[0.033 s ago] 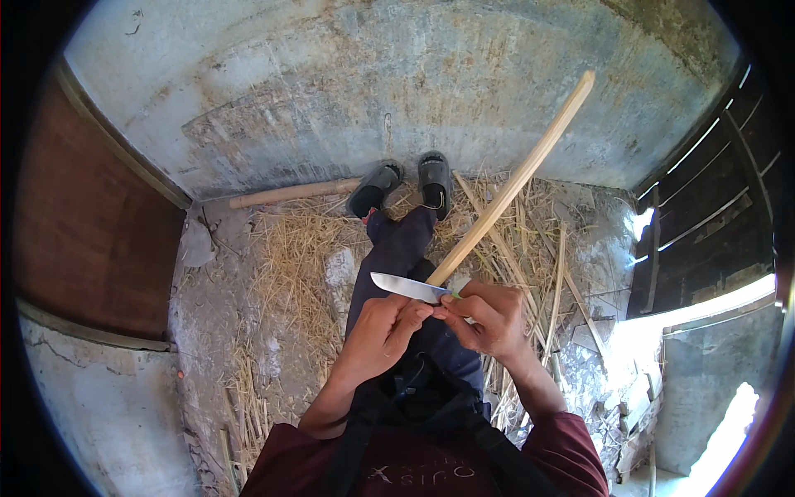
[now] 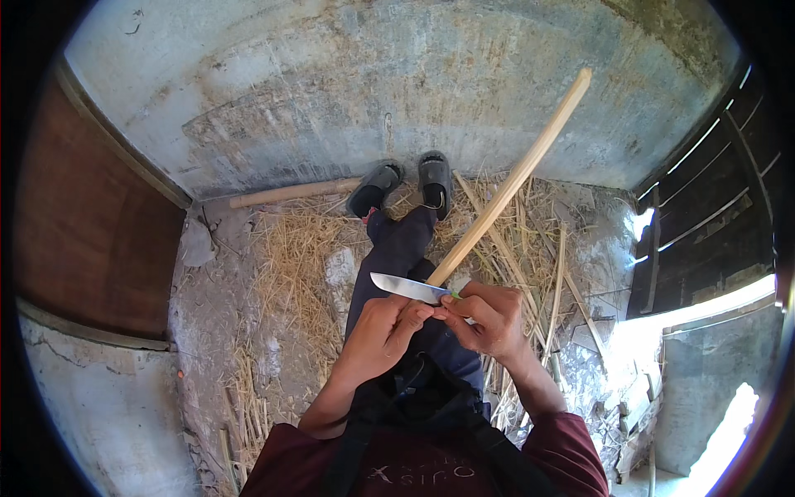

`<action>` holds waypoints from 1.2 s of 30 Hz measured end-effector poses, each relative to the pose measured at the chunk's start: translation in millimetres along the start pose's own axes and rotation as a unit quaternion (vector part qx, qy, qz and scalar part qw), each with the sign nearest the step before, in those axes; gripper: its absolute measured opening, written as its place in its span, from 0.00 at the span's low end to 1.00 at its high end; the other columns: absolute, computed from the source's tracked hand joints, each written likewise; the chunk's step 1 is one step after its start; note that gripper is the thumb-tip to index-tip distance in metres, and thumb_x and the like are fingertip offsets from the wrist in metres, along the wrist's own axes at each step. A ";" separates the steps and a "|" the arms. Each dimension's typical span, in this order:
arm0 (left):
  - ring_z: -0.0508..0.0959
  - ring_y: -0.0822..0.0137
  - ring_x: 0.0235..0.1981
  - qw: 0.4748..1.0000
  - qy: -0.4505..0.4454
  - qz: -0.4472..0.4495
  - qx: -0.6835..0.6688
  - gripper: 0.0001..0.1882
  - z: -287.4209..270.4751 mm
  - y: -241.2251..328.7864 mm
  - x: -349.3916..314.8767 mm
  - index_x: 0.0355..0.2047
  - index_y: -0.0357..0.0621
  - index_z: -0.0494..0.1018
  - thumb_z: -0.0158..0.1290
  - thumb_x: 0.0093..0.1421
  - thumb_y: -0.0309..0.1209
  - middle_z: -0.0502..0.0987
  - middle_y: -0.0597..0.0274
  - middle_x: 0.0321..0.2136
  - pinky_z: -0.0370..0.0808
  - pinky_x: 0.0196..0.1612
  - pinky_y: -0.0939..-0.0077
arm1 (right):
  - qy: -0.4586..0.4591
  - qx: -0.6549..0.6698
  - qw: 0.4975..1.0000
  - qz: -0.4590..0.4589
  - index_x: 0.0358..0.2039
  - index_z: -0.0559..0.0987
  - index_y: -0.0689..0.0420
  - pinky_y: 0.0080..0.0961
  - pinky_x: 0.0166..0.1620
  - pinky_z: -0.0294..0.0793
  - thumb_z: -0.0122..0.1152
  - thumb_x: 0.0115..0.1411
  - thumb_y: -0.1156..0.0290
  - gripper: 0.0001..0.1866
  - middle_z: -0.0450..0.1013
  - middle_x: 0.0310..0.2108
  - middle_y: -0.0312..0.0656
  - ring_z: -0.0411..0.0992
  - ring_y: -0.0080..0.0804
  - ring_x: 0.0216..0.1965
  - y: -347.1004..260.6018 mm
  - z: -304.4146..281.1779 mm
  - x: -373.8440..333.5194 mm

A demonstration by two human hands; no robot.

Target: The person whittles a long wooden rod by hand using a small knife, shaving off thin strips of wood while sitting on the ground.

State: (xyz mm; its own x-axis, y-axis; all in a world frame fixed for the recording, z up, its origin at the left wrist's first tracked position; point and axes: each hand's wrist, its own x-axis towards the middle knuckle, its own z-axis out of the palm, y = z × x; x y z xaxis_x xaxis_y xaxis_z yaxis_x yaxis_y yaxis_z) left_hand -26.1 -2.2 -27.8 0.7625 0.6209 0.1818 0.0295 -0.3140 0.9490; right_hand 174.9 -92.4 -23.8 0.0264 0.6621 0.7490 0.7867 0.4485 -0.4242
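Observation:
My right hand (image 2: 489,316) is closed around the handle of a knife (image 2: 406,286); a bit of green shows at the handle. Its shiny blade points left and lies across the near end of a long, pale wooden stick (image 2: 513,184). From there the stick slants away to the far right, its bare surface cut in long flat faces. My left hand (image 2: 383,333) is closed at that near end, just under the blade, its fingertips touching those of my right hand. Blade and fingers hide the very end of the stick.
Straw (image 2: 298,257) and wood strips (image 2: 559,286) litter the floor around my legs. A round pole (image 2: 294,192) lies along the foot of the concrete wall (image 2: 331,99), near my shoes (image 2: 435,182). A brown panel (image 2: 99,224) stands left, dark slatted boards (image 2: 704,190) right.
The far tip of the stick has shifted very slightly to the left. Both hands and the knife look the same.

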 end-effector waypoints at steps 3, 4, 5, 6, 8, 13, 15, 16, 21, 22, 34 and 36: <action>0.67 0.81 0.23 0.999 -0.022 -0.028 -0.031 0.19 -0.5 6.4 0.8 0.49 0.33 0.80 0.50 0.79 0.38 0.73 0.71 0.22 0.63 0.26 0.81 | -0.013 0.000 1.000 -0.009 0.33 0.84 0.51 0.31 0.18 0.64 0.81 0.55 0.67 0.10 0.69 0.20 0.33 0.70 0.30 0.16 0.9 0.3 -2.8; 0.67 0.82 0.24 0.997 -0.022 -0.044 -0.052 0.19 0.2 6.9 0.5 0.50 0.32 0.80 0.50 0.79 0.39 0.74 0.71 0.23 0.63 0.26 0.82 | -0.014 -0.001 1.000 -0.013 0.32 0.83 0.52 0.30 0.18 0.64 0.81 0.55 0.67 0.12 0.70 0.19 0.34 0.69 0.30 0.15 0.3 1.0 -3.0; 0.66 0.82 0.24 0.995 -0.021 -0.060 -0.073 0.19 1.1 7.0 0.4 0.50 0.32 0.80 0.50 0.79 0.39 0.75 0.71 0.24 0.64 0.26 0.82 | -0.014 -0.002 1.000 -0.016 0.32 0.81 0.52 0.30 0.17 0.63 0.82 0.54 0.68 0.13 0.70 0.19 0.35 0.69 0.31 0.15 -0.8 1.7 -2.9; 0.66 0.82 0.24 0.995 -0.014 -0.052 -0.081 0.19 2.8 7.0 0.7 0.50 0.32 0.80 0.50 0.79 0.39 0.75 0.71 0.25 0.64 0.26 0.83 | -0.015 -0.003 1.000 -0.020 0.31 0.80 0.52 0.29 0.17 0.62 0.83 0.54 0.69 0.14 0.71 0.19 0.36 0.69 0.31 0.14 -1.5 2.2 -3.1; 0.66 0.83 0.23 0.995 0.000 -0.036 -0.097 0.19 6.4 7.0 1.8 0.50 0.31 0.80 0.50 0.79 0.39 0.75 0.71 0.26 0.64 0.27 0.84 | -0.007 -0.019 0.999 -0.026 0.32 0.83 0.51 0.29 0.18 0.64 0.82 0.54 0.67 0.12 0.70 0.20 0.33 0.70 0.29 0.15 -0.3 2.1 -5.0; 0.67 0.83 0.24 0.994 0.000 -0.039 -0.105 0.19 10.0 3.5 -2.2 0.51 0.31 0.80 0.49 0.80 0.37 0.77 0.69 0.30 0.64 0.27 0.84 | -0.003 -0.039 0.999 -0.031 0.33 0.83 0.50 0.29 0.18 0.64 0.81 0.54 0.66 0.11 0.70 0.21 0.31 0.70 0.28 0.16 -2.8 -1.8 -5.9; 0.68 0.83 0.25 0.993 -0.003 -0.035 -0.110 0.19 10.8 3.5 -2.4 0.52 0.31 0.79 0.48 0.80 0.37 0.78 0.69 0.32 0.65 0.27 0.85 | -0.003 -0.039 0.999 -0.028 0.33 0.83 0.50 0.29 0.18 0.64 0.81 0.54 0.66 0.11 0.70 0.21 0.31 0.71 0.28 0.16 -4.4 -3.5 -5.6; 0.68 0.83 0.25 0.994 -0.006 -0.025 -0.106 0.18 11.1 3.2 -1.8 0.53 0.31 0.79 0.48 0.80 0.36 0.78 0.69 0.32 0.65 0.27 0.85 | -0.003 -0.038 0.999 -0.028 0.33 0.83 0.50 0.29 0.18 0.64 0.81 0.54 0.66 0.11 0.70 0.22 0.31 0.71 0.28 0.16 -4.6 -3.7 -6.8; 0.69 0.80 0.28 0.990 -0.026 -0.042 -0.129 0.17 12.1 11.8 -1.2 0.55 0.32 0.75 0.46 0.80 0.35 0.77 0.65 0.40 0.68 0.31 0.83 | -0.020 -0.036 0.999 -0.027 0.33 0.83 0.50 0.29 0.18 0.65 0.80 0.53 0.66 0.11 0.70 0.21 0.31 0.71 0.28 0.16 -5.4 -5.8 -11.9; 0.71 0.77 0.28 0.989 -0.035 -0.061 -0.132 0.16 9.2 15.9 -2.3 0.50 0.30 0.76 0.46 0.80 0.33 0.78 0.58 0.47 0.70 0.32 0.79 | -0.020 -0.030 0.999 -0.028 0.33 0.83 0.50 0.29 0.18 0.65 0.80 0.53 0.67 0.11 0.70 0.22 0.31 0.71 0.28 0.16 -5.8 -5.5 -11.9; 0.70 0.75 0.26 0.986 -0.058 -0.055 -0.148 0.14 6.4 14.5 -4.1 0.46 0.29 0.76 0.46 0.80 0.30 0.79 0.56 0.45 0.69 0.29 0.75 | -0.001 -0.031 0.998 -0.047 0.36 0.85 0.49 0.27 0.19 0.66 0.79 0.50 0.70 0.13 0.72 0.23 0.32 0.71 0.28 0.17 -6.2 -3.5 -12.7; 0.70 0.75 0.25 0.987 -0.040 -0.045 -0.148 0.14 8.0 17.0 -4.6 0.45 0.29 0.77 0.47 0.80 0.30 0.80 0.56 0.44 0.68 0.28 0.75 | -0.009 -0.044 0.998 -0.048 0.36 0.85 0.49 0.27 0.19 0.65 0.80 0.50 0.70 0.13 0.72 0.23 0.31 0.71 0.27 0.17 -7.0 -4.6 -12.1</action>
State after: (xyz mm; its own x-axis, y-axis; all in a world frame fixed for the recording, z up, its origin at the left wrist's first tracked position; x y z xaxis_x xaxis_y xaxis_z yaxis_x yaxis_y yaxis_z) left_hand -24.0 -16.2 -14.5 0.8140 0.5748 0.0837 -0.0821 -0.0287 0.9962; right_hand 172.0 -106.4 -27.5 -0.0633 0.6298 0.7742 0.8366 0.4565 -0.3029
